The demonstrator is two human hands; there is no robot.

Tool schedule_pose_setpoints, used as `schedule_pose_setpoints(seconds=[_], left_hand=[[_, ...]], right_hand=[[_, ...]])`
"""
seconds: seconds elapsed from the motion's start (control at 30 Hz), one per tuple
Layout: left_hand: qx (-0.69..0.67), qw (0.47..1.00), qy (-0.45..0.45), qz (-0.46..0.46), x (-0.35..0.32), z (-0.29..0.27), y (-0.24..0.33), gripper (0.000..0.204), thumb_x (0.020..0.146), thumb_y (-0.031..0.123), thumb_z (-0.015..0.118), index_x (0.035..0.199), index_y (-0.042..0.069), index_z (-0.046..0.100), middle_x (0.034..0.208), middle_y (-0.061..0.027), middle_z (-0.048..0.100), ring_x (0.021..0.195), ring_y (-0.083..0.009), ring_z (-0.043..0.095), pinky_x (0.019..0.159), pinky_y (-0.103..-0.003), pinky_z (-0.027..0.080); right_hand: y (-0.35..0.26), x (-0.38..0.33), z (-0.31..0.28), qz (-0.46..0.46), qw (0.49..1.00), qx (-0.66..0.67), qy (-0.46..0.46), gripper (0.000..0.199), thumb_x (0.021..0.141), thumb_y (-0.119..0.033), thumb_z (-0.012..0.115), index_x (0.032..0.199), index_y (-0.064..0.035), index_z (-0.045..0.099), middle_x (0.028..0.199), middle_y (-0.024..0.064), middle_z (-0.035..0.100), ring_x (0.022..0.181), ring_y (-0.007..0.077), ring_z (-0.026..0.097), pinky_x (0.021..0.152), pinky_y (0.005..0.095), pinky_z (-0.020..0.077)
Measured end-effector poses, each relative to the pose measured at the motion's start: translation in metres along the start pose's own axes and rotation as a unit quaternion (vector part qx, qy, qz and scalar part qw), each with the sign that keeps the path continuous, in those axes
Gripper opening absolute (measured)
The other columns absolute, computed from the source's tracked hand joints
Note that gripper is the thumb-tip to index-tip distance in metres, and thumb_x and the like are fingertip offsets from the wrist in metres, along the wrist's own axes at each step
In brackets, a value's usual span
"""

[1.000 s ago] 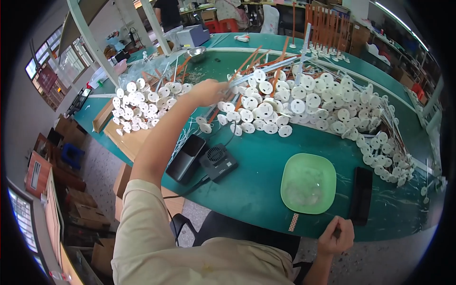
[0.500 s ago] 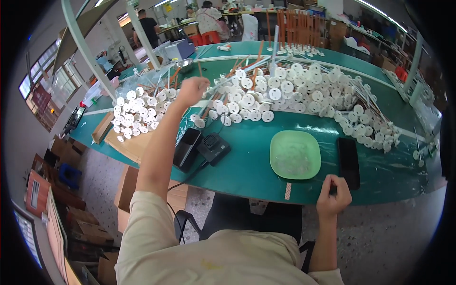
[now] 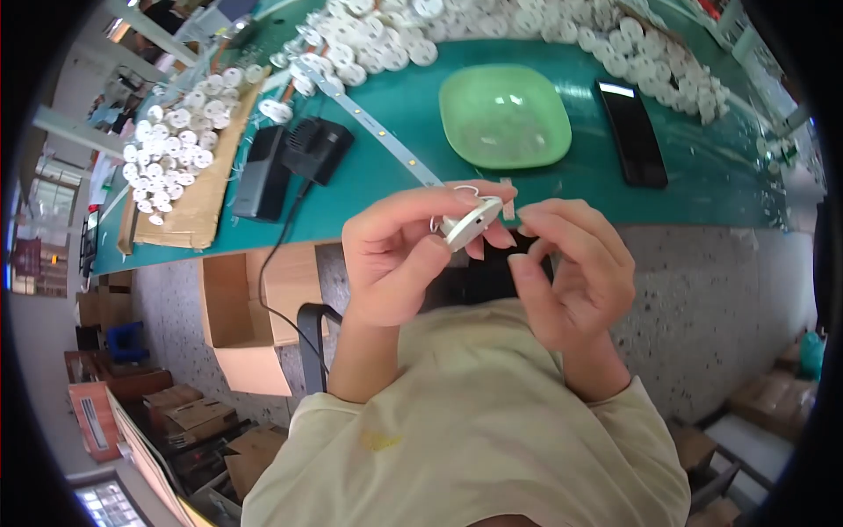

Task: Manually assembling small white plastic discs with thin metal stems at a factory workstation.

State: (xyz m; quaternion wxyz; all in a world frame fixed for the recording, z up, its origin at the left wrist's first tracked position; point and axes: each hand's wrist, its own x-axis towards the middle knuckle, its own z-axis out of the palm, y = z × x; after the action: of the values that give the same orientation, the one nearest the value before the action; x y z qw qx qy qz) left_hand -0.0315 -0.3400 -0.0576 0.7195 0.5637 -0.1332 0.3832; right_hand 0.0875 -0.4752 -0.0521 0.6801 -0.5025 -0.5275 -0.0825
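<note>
My left hand (image 3: 395, 255) pinches a white round disc (image 3: 474, 225) between thumb and fingers, tilted edge-on above my lap. A thin white wire loops by the disc. From behind it a pale LED strip (image 3: 382, 134) with small yellow chips stretches away to the far left over the table. My right hand (image 3: 580, 268) is just right of the disc, apart from it. Its fingers are curled toward the thumb in a loose pinch; whatever lies between the tips is too small to make out.
A green bowl (image 3: 505, 158) stands ahead on the green table, a black phone (image 3: 634, 136) to its right. Left lie a black device (image 3: 262, 171) and a black adapter (image 3: 318, 147) with a cable. White discs (image 3: 386, 44) pile up behind; more discs lie left by cardboard (image 3: 189, 224).
My left hand has come back from the disc piles to my front, now with a disc and LED strip. My right hand has moved inward beside it. The view has tipped downward.
</note>
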Motion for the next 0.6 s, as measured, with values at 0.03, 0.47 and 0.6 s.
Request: schedule_pose_setpoints(seconds=[0.03,0.47,0.6], left_hand=[[-0.013,1.0,-0.008,-0.017,-0.01,0.001,-0.004,0.031,0.095,0.004,0.052,0.123,-0.007,0.06,0.123,-0.0322,0.061,0.096,-0.0291,0.069,0.078,-0.033,0.055],[-0.066,0.995,0.028,-0.076,-0.068,0.006,-0.026,0.028,0.091,-0.006,0.053,0.117,-0.012,0.062,0.119,-0.0273,0.065,0.104,-0.0335,0.067,0.09,-0.042,0.053],[-0.039,0.997,0.017,-0.06,-0.073,0.0,-0.026,0.026,0.09,-0.006,0.055,0.114,-0.012,0.063,0.107,-0.0265,0.069,0.095,-0.0332,0.07,0.088,-0.044,0.054]], right_hand=[[0.001,-0.006,-0.003,0.015,1.0,-0.004,-0.001,0.035,0.07,0.006,0.078,0.103,0.0027,0.07,0.095,0.0131,0.069,0.067,0.0167,0.062,0.048,0.023,0.0472],[0.015,-0.046,0.002,0.038,0.998,0.025,-0.044,0.031,0.069,0.005,0.077,0.099,0.004,0.073,0.085,0.0076,0.063,0.064,0.0124,0.056,0.055,0.0229,0.0412],[0.017,-0.044,0.007,0.014,0.998,0.028,-0.052,0.031,0.068,0.007,0.077,0.098,0.002,0.074,0.082,0.0066,0.062,0.061,0.0134,0.055,0.054,0.0231,0.0404]])
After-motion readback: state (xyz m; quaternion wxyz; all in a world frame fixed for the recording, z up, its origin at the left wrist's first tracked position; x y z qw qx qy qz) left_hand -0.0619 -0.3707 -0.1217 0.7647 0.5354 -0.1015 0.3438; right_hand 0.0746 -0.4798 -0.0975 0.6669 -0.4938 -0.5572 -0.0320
